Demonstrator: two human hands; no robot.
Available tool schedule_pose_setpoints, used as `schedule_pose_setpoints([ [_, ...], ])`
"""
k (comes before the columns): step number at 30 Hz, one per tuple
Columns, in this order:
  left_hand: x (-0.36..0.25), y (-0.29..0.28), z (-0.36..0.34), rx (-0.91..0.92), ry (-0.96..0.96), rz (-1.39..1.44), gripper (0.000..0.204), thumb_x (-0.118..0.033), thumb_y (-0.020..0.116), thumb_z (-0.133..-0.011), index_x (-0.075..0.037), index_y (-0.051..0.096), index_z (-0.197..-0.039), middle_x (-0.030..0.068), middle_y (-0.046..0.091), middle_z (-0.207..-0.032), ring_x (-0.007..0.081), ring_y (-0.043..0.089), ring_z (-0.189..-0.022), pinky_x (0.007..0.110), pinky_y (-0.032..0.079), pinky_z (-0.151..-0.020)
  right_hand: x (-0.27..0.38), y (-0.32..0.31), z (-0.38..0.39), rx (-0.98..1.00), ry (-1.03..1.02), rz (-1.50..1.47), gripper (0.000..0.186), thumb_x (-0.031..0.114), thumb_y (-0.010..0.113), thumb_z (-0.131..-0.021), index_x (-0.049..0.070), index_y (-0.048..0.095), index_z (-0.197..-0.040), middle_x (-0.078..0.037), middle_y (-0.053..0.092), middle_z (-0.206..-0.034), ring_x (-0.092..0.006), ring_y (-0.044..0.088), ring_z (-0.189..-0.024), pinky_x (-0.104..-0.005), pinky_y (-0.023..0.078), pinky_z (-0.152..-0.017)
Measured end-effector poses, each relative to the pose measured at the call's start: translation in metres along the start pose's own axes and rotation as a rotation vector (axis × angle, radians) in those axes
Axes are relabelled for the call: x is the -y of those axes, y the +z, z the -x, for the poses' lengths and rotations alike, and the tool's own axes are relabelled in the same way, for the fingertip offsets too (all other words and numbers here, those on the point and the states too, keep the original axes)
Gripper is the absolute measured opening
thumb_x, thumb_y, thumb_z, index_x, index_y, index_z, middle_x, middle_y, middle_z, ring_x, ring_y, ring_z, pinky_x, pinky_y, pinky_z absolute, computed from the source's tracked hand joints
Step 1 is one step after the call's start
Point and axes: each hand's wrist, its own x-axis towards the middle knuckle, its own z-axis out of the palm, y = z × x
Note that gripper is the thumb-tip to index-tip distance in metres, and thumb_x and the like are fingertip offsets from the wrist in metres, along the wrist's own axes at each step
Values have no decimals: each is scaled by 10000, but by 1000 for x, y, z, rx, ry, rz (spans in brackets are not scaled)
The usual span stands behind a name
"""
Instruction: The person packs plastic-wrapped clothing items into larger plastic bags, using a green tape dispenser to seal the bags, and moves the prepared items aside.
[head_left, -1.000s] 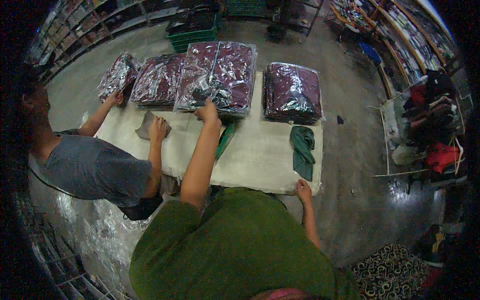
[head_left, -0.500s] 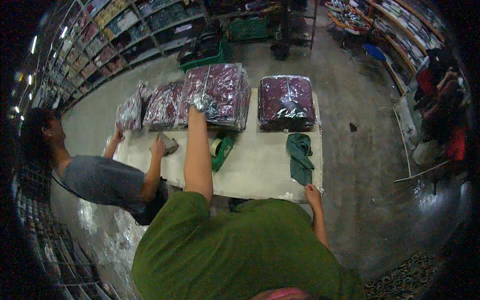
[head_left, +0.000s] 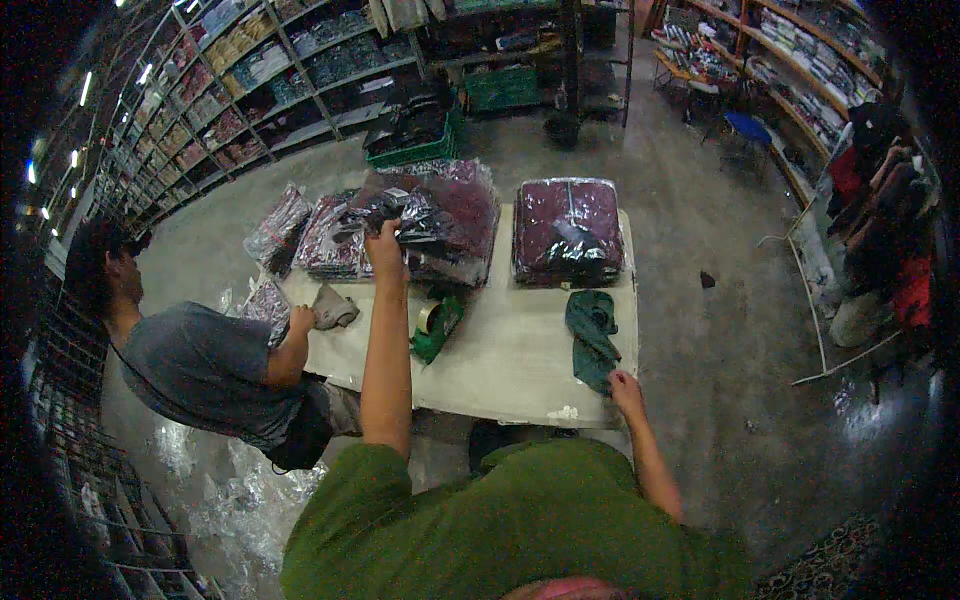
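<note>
My left hand (head_left: 384, 243) grips the near edge of a maroon plastic-wrapped garment pack (head_left: 395, 205) that is lifted slightly on the tall middle stack (head_left: 465, 215). My right hand (head_left: 624, 390) has its fingers curled at the table's near right corner, by a crumpled dark green cloth (head_left: 592, 330); what they hold is unclear. A green tape dispenser (head_left: 436, 330) lies on the pale table (head_left: 480, 380) below my left hand. A separate stack of maroon packs (head_left: 568, 225) stands on the right, and a grey cloth (head_left: 333, 307) lies on the left.
A co-worker in grey (head_left: 210, 360) bends at the table's left end, handling a pack (head_left: 262, 310). Green crates (head_left: 410, 140) and shelving (head_left: 240, 80) stand behind. A garment rack (head_left: 870, 230) is on the right, with loose plastic (head_left: 220, 500) on the floor at lower left.
My left hand lifts the top pack, which now looks tilted and shifted. The co-worker's hands have moved back toward the body with a pack. The view has tilted, showing more shelving.
</note>
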Motion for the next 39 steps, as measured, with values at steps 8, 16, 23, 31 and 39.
schedule_pose_setpoints([
  [8,-29,-69,117,296,-221,-142,122,-124,567,-816,-38,608,-892,41,622,-886,146,587,-775,296,478,-718,97,50,-41,151,-146,745,642,337,720,-778,203,479,-1358,-165,310,-1485,-446,308,-1321,-547,327,-1049],
  [16,39,-48,188,435,-637,-202,256,-121,552,-800,-33,564,-1040,38,628,-904,141,596,-756,279,492,-734,40,-32,-70,-41,265,-415,375,226,570,-866,126,604,-1226,-84,616,-1148,-235,618,-989,-357,483,-844],
  [23,68,-47,182,389,-861,25,407,-156,610,-701,-38,565,-1088,51,632,-962,187,621,-896,309,500,-810,146,-147,35,-142,149,-723,469,269,567,-861,10,554,-1251,-102,614,-1142,-203,609,-1009,-321,485,-872],
  [31,201,-95,208,198,-321,-1382,435,-348,600,-907,-12,563,-1180,153,586,-1146,214,552,-1060,352,460,-872,200,-78,62,305,-93,-312,334,163,613,-869,67,642,-1187,-101,638,-1144,-211,588,-1042,-313,441,-947],
  [39,115,-8,351,444,-645,-3,500,-469,393,-976,-113,501,-1311,38,570,-1259,248,570,-1108,394,467,-960,211,39,76,202,-836,423,502,288,656,-845,172,534,-1318,-91,502,-1354,-288,476,-1236,-493,283,-1068],
])
